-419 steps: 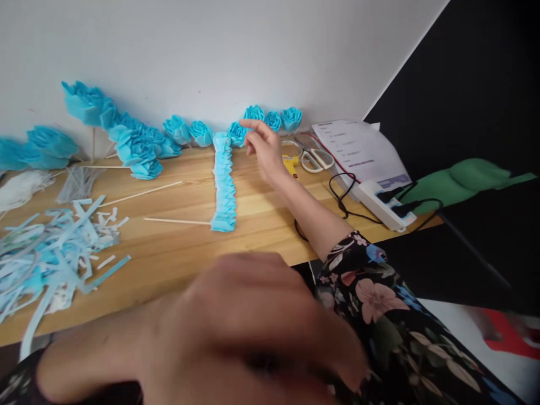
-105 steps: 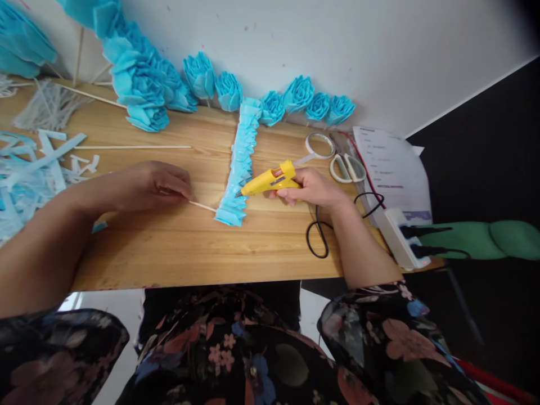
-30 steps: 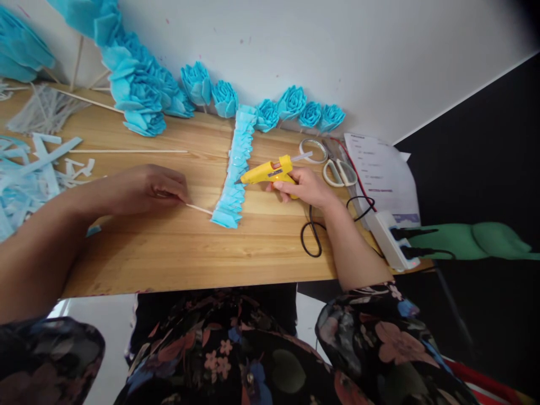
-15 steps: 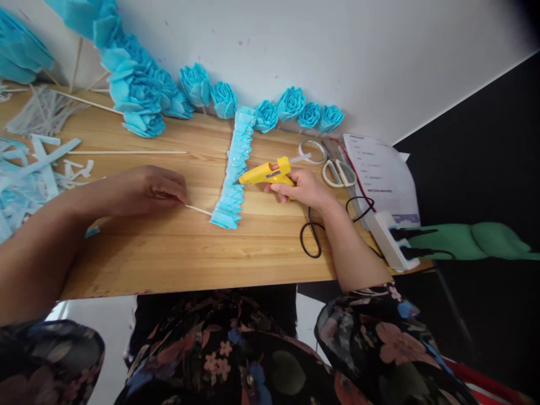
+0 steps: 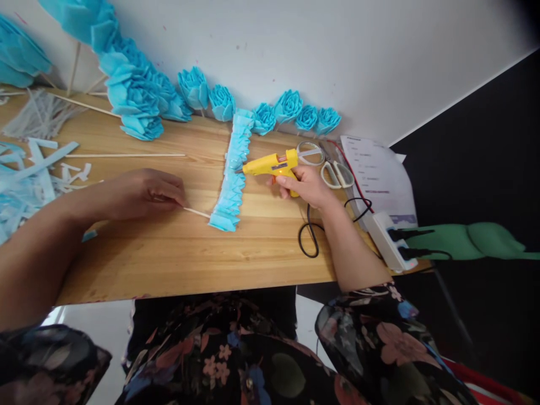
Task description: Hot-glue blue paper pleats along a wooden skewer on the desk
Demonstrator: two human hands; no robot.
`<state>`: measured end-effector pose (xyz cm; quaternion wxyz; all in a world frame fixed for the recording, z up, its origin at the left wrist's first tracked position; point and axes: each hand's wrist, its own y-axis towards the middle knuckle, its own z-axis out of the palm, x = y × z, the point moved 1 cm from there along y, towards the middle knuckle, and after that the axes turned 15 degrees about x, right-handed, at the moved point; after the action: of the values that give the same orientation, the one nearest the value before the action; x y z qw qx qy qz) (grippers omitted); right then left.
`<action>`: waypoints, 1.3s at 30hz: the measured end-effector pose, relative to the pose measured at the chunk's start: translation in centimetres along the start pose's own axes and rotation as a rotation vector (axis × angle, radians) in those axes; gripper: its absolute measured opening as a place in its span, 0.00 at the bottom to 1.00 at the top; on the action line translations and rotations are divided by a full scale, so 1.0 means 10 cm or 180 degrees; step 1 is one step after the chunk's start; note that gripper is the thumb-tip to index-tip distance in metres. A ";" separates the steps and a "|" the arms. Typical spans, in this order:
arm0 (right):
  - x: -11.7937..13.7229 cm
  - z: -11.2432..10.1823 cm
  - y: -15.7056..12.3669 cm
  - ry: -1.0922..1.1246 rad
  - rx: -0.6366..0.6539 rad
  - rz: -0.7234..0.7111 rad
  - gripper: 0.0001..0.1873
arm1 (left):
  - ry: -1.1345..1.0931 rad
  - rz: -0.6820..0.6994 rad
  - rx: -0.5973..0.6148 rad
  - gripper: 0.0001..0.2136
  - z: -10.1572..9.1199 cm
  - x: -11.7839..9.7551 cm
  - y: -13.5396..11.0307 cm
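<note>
A long strip of folded light-blue paper petals (image 5: 233, 171) lies on the wooden table (image 5: 177, 253), running from the wall toward me. My right hand (image 5: 307, 185) grips a yellow glue gun (image 5: 270, 165) whose nozzle touches the strip's right edge about halfway along. My left hand (image 5: 141, 194) pinches a thin wooden stick (image 5: 196, 212) whose far end sits under the near end of the strip.
Finished blue paper roses (image 5: 291, 107) line the wall. Blue and white paper scraps (image 5: 25, 180) lie at the left, with another stick (image 5: 126, 155). Scissors (image 5: 333, 169), tape roll, a printed sheet (image 5: 375, 169) and a white power strip (image 5: 386, 242) with black cable sit at right.
The glue gun has moved up the paper strip toward the wall, from near its lower part to about halfway. My left hand has kept its hold on the stick.
</note>
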<state>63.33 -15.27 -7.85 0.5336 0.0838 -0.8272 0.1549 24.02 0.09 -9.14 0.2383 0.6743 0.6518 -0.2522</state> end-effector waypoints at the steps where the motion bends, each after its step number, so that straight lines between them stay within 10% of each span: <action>1: 0.00 -0.01 0.00 0.0013 -0.0002 0.0013 0.31 | -0.0011 -0.0049 0.0043 0.18 -0.01 -0.01 0.00; 39: -0.06 0.06 0.04 -0.0090 0.0140 0.0133 0.27 | -0.0056 0.0047 -0.0026 0.17 0.00 0.00 0.00</action>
<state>62.93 -15.08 -8.65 0.5166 0.0804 -0.8326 0.1830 24.02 0.11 -9.14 0.2487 0.6759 0.6457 -0.2537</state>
